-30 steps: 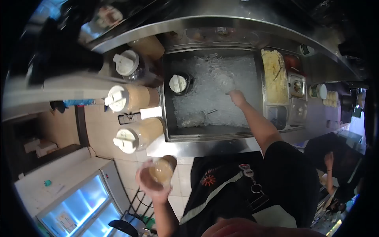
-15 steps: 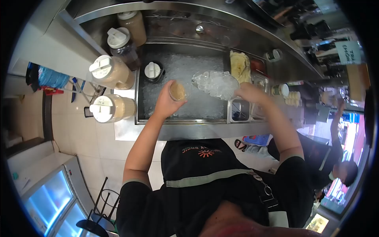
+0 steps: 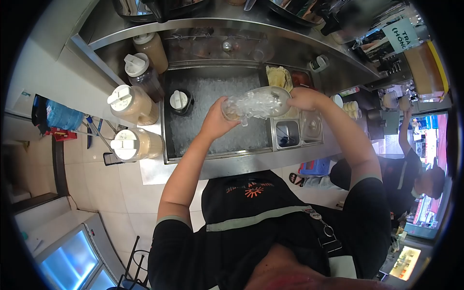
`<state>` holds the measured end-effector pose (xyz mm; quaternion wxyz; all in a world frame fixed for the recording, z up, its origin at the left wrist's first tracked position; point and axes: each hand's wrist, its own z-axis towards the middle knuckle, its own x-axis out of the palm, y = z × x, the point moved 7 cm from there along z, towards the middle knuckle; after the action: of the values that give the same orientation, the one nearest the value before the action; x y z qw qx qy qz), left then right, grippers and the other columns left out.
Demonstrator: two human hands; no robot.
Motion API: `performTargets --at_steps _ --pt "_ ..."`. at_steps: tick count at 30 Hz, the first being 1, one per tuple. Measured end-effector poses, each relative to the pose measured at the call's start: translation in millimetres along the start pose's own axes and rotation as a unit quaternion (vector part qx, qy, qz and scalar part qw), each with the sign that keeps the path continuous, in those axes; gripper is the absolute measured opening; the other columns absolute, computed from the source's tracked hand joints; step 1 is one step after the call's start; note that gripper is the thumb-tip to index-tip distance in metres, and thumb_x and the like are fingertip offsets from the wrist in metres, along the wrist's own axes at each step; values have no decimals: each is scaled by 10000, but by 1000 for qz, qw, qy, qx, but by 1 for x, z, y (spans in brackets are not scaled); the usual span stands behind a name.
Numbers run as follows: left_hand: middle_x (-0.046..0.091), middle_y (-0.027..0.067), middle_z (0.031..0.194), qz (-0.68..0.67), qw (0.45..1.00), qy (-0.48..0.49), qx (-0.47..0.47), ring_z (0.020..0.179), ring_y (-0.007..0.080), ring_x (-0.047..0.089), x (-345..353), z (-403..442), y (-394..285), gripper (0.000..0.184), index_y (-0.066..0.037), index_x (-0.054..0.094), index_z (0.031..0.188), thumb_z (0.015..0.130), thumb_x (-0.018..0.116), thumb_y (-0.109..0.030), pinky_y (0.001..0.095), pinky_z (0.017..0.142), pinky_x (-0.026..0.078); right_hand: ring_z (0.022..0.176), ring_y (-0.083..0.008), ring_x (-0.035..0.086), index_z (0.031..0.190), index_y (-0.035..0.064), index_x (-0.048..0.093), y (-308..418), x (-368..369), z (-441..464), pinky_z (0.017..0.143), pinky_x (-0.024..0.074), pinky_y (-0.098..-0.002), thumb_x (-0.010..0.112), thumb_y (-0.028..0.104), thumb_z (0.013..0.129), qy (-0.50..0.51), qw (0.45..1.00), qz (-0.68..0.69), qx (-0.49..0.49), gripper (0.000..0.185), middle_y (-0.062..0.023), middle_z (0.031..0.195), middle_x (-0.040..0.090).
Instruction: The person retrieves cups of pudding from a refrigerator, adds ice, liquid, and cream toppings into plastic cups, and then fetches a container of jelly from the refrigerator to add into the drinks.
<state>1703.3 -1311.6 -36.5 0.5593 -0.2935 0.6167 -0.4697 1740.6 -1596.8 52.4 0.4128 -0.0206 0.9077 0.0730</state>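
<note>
My left hand [image 3: 218,120] is wrapped round a clear cup [image 3: 231,112] above the ice bin. A scoop heaped with ice [image 3: 256,102] is tilted over the cup's mouth, and ice pieces tumble into the cup and past its rim. The scoop's handle end is in my right hand [image 3: 303,98], with the fingers closed. Below both hands lies the steel bin of crushed ice [image 3: 193,133]. A dark container with a white lid [image 3: 179,99] stands in the ice at the bin's left.
Several lidded jugs [image 3: 137,144] line the bin's left side. To its right are a tray of yellow food [image 3: 278,78] and small steel pans [image 3: 287,133]. A steel shelf edge [image 3: 217,23] runs above. A co-worker [image 3: 411,169] stands at the far right.
The right hand has brought the ice-filled scoop left and tipped it over the cup. Ice now falls from it. The cup has moved slightly right, and the camera view has shifted.
</note>
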Motion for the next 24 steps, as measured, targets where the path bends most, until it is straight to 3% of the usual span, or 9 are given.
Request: performTargets --at_steps 4,6,15,19,20,21,22,23,24 --pt "577 183 1270 -81 997 18 -5 1188 297 575 0 1 3 875 -1 437 1345 623 902 -165 370 1013 458 822 -333 671 920 -60 692 -2 -9 -5 771 500 -412 568 326 812 -5 1000 9 -3 419 -232 860 685" --pt "578 175 1265 -118 993 21 -7 1187 283 572 -1 -1 3 883 -1 433 1349 621 906 -161 366 1014 456 913 -377 665 974 -56 691 -3 -13 -6 827 497 -438 571 368 822 0 1000 -3 -6 466 -270 978 675" --pt "564 146 1276 -172 983 -62 27 1208 265 551 -10 -9 27 888 -20 415 1370 636 900 -140 374 1020 447 872 -373 674 966 -17 716 -18 -10 -30 806 505 -445 574 385 811 -44 998 43 -3 454 -258 927 685" --pt "561 151 1291 -84 990 -102 39 1232 263 533 -41 -25 2 882 -20 446 1351 609 907 -140 379 1044 428 942 -337 674 1042 37 726 -62 97 6 833 519 -441 565 469 836 -34 995 92 25 505 -214 1031 698" --pt "564 144 1291 -161 984 -72 20 1201 263 555 -39 -24 2 865 -25 445 1354 617 889 -109 387 1025 451 976 -322 666 1087 60 720 -39 138 23 855 516 -440 546 440 876 -65 968 -14 -244 468 -182 1068 700" --pt "566 137 1291 -238 970 -45 -3 1169 263 576 -36 -20 2 849 -30 444 1357 625 872 -78 395 1007 475 991 -366 653 1085 52 716 -32 155 21 888 500 -452 501 406 921 -38 981 99 -163 445 -173 1079 703" --pt "568 130 1292 -310 950 -23 -30 1138 263 598 -31 -18 1 834 -36 443 1360 633 854 -48 404 988 499 951 -360 664 1031 42 731 -16 150 0 861 510 -457 515 365 892 20 982 175 66 412 -192 1046 706" --pt "548 142 1309 -196 975 -89 61 1161 272 580 -40 -28 -4 888 -29 403 1387 626 860 -45 417 992 499 907 -359 670 981 31 738 -14 192 39 830 519 -463 536 329 853 -17 995 101 -15 382 -211 992 707" --pt "517 147 1330 -217 971 -75 71 1211 271 535 -42 -31 -4 915 -17 381 1401 630 868 -84 420 1041 444 866 -371 675 943 23 740 -10 234 78 798 526 -469 554 314 838 0 996 57 -66 362 -224 942 706"
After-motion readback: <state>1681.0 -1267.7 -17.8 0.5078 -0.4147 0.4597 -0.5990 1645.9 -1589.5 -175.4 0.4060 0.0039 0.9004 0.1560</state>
